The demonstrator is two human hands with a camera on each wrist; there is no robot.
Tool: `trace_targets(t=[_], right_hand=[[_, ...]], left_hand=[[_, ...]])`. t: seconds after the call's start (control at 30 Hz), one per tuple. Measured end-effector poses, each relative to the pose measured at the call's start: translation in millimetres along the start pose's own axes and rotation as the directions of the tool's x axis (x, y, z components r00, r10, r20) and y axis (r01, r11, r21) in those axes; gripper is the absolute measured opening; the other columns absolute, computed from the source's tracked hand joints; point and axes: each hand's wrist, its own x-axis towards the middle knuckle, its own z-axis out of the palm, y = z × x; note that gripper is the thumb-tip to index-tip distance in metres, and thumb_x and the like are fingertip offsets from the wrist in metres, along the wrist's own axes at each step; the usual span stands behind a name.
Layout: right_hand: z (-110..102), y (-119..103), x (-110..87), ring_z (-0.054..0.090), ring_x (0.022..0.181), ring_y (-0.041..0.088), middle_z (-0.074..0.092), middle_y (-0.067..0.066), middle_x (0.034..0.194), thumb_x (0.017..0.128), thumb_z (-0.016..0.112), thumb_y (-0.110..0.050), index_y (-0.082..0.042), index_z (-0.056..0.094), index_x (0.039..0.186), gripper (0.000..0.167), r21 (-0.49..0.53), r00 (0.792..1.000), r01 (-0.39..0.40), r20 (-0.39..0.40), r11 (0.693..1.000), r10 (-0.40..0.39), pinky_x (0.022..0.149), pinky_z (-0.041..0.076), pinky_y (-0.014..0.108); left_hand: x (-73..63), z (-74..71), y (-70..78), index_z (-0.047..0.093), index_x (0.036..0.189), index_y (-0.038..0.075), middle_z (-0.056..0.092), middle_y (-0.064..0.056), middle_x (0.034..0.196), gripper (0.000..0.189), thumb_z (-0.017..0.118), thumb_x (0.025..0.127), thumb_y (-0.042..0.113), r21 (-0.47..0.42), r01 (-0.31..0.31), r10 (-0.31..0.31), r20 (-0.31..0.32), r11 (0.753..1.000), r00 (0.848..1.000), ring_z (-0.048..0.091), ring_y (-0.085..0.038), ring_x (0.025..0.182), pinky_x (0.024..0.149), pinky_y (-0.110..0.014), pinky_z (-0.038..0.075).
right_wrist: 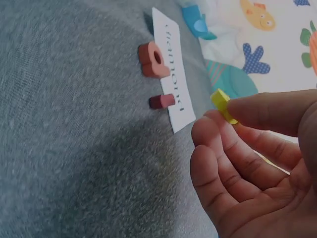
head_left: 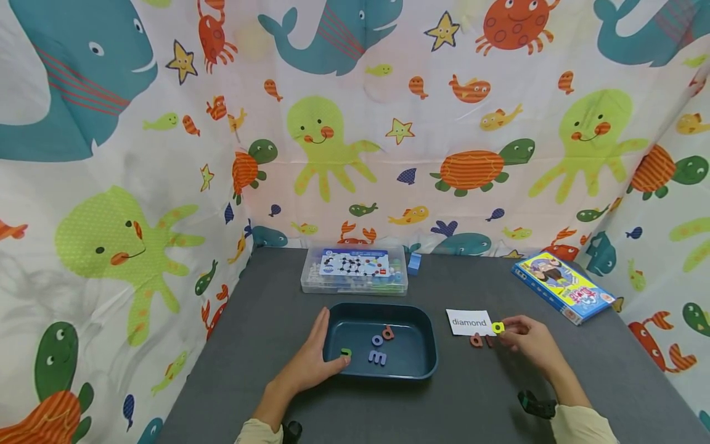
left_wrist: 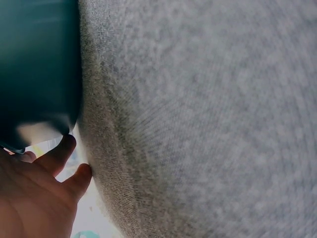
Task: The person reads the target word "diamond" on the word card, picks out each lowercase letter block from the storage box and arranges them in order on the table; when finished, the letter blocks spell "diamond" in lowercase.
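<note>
My right hand (head_left: pixel 531 341) pinches a small yellow letter piece (head_left: pixel 497 328) between thumb and fingertips, at the right end of a white card (head_left: pixel 466 322) printed "diamond". In the right wrist view, the yellow letter (right_wrist: pixel 221 101) shows above the curled fingers. A red letter "a" (head_left: pixel 476 340) and a slim red piece (head_left: pixel 489 341) lie along the card's lower edge. My left hand (head_left: pixel 310 364) grips the left side of a dark blue tray (head_left: pixel 383 374), thumb over the rim. Inside are a green letter (head_left: pixel 346 353), purple "o" (head_left: pixel 377 340), red "d" (head_left: pixel 388 333) and purple "m" (head_left: pixel 378 357).
Behind the tray stands a clear plastic case (head_left: pixel 355 282) with a labelled lid, a blue block (head_left: pixel 413 264) beside it. A blue and yellow box (head_left: pixel 564 287) lies at the back right. A patterned cloth (head_left: pixel 405 166) hangs around the grey table (head_left: pixel 244 327).
</note>
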Motion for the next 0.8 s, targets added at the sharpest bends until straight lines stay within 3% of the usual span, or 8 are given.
trace_targets(t=[0.3,0.8], right_hand=[[-2.6,8.1,0.4,0.064,0.080,0.025,0.071,0.009,0.091,0.101,0.070,-0.007,0.014,0.065,0.121,0.030,-0.179,1.000,-0.015,0.017,0.984,0.018,0.063,0.054,0.032],[-0.9,11.1,5.5,0.059,0.071,0.022,0.064,0.004,0.080,0.097,0.071,-0.009,0.013,0.067,0.115,0.029,-0.239,0.994,-0.078,0.054,0.968,0.094,0.061,0.049,0.036]], left_hand=[[-0.4,-0.6,0.4,0.000,0.174,0.017,-0.006,-0.003,0.180,0.115,0.075,0.095,0.054,-0.006,0.006,-0.006,-0.002,1.000,1.000,0.013,-0.035,0.162,0.120,-0.071,0.022],[-0.4,-0.6,2.7,0.000,0.174,0.017,-0.006,-0.003,0.180,0.116,0.076,0.095,0.054,0.002,0.001,-0.001,-0.012,1.000,1.000,0.014,-0.036,0.162,0.120,-0.071,0.024]])
